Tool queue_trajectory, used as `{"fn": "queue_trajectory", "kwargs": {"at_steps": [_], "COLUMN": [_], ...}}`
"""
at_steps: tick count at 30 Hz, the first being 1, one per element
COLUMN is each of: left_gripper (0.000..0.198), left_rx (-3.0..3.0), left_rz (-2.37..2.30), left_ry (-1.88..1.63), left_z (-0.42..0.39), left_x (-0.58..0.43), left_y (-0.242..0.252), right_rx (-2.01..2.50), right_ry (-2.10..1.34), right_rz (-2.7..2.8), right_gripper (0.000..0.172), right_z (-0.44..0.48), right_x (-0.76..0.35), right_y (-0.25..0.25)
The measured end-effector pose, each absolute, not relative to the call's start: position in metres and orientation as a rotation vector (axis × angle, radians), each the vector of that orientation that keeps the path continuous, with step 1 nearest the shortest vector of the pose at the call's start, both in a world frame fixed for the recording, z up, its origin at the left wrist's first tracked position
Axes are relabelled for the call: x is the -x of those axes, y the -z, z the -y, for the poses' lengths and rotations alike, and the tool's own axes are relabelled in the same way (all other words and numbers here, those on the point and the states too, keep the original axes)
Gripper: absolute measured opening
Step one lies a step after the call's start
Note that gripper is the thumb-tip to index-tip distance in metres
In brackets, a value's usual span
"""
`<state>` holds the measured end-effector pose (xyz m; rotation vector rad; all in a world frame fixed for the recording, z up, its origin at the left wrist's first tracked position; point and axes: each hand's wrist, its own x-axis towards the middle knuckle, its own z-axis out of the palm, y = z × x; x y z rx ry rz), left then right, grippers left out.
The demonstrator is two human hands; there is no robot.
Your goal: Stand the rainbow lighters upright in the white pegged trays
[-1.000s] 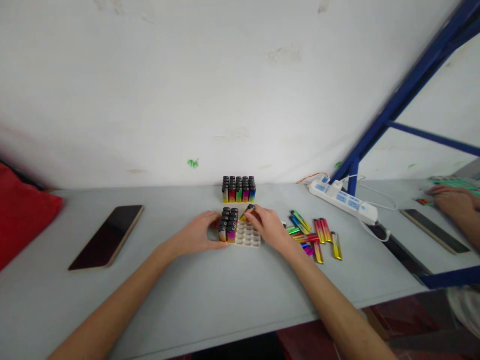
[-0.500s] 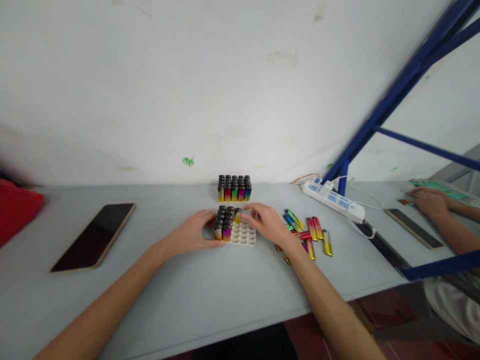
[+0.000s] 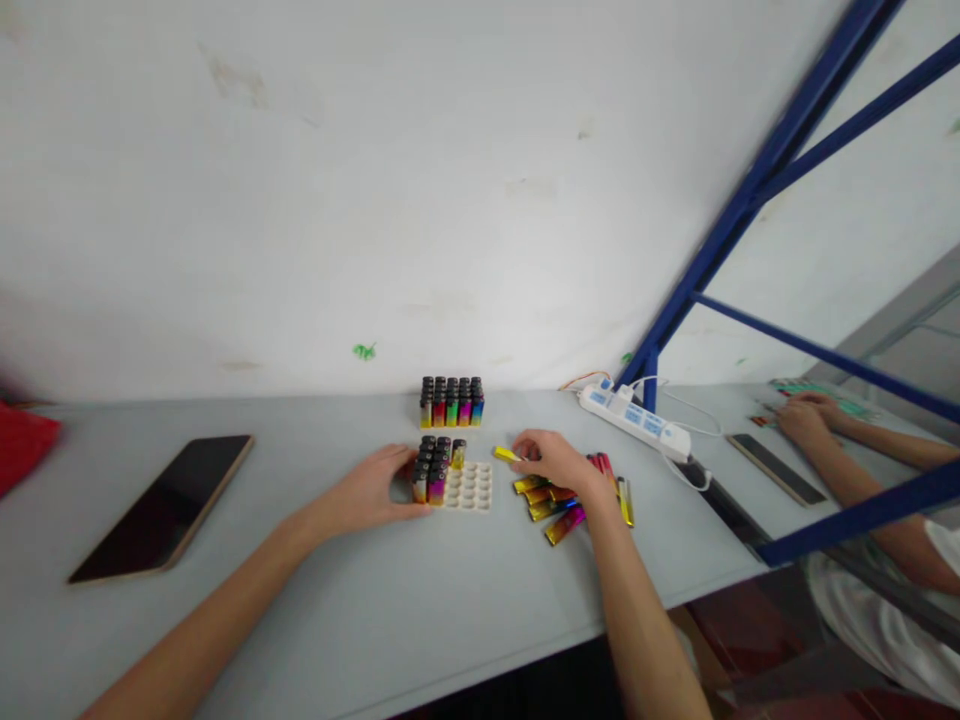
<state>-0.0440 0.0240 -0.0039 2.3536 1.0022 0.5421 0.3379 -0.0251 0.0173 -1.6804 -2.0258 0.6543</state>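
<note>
A pale tray (image 3: 470, 488) with round sockets sits mid-table, several upright lighters (image 3: 437, 488) with black tops filling its left columns. One yellow lighter (image 3: 458, 455) stands alone at the back of the following column. Around the tray's left end curls my left hand (image 3: 373, 482), thumb at the front corner and fingers behind. To the right of the tray, my right hand (image 3: 553, 458) pinches a yellow lighter (image 3: 506, 454) that points left. Beneath and beside that hand lies a loose pile of colourful metallic lighters (image 3: 541, 497), partly hidden by the hand and wrist.
Behind the tray stands a full block of upright lighters (image 3: 451, 405). A dark tablet (image 3: 165, 505) lies left, near a red item (image 3: 26, 445). At right are a white power strip (image 3: 636, 420), a blue metal frame (image 3: 705, 265) and another person's hands (image 3: 810, 418).
My right hand has left the tray, moved right to the pile and now holds a yellow lighter. My left hand keeps its place at the tray. The camera view has shifted slightly.
</note>
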Motion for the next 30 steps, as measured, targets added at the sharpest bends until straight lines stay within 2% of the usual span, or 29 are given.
{"fn": "queue_trajectory", "kwargs": {"at_steps": [3, 7, 11, 19, 23, 26, 30], "left_gripper": [0.056, 0.057, 0.057, 0.057, 0.06, 0.06, 0.062], "left_rx": [-2.365, -2.387, -2.378, -2.333, -2.325, -2.327, -2.314], "left_rz": [-1.016, -1.022, -1.039, -1.037, -1.032, -1.027, -1.033], "left_ry": [-0.522, -0.513, -0.496, -0.507, -0.527, -0.544, -0.552], "left_z": [-0.024, -0.025, -0.022, -0.018, -0.019, -0.02, -0.022], "left_x": [0.044, 0.044, 0.043, 0.041, 0.041, 0.042, 0.042], "left_y": [0.004, 0.001, -0.005, -0.01, -0.008, -0.004, 0.001], "right_rx": [1.65, 1.575, 1.539, 1.561, 1.517, 1.442, 1.336], "right_ry": [-0.518, -0.455, -0.372, -0.469, -0.502, -0.582, -0.688], "right_rz": [2.034, 1.984, 1.908, 2.189, 2.273, 2.151, 1.657], "right_gripper": [0.014, 0.021, 0.021, 0.017, 0.009, 0.022, 0.048], "right_z": [0.022, 0.033, 0.064, 0.078, 0.07, 0.068, 0.051], "right_x": [-0.335, -0.347, -0.371, -0.383, -0.38, -0.378, -0.361], "right_y": [-0.016, -0.028, -0.045, -0.032, -0.031, -0.035, -0.036]}}
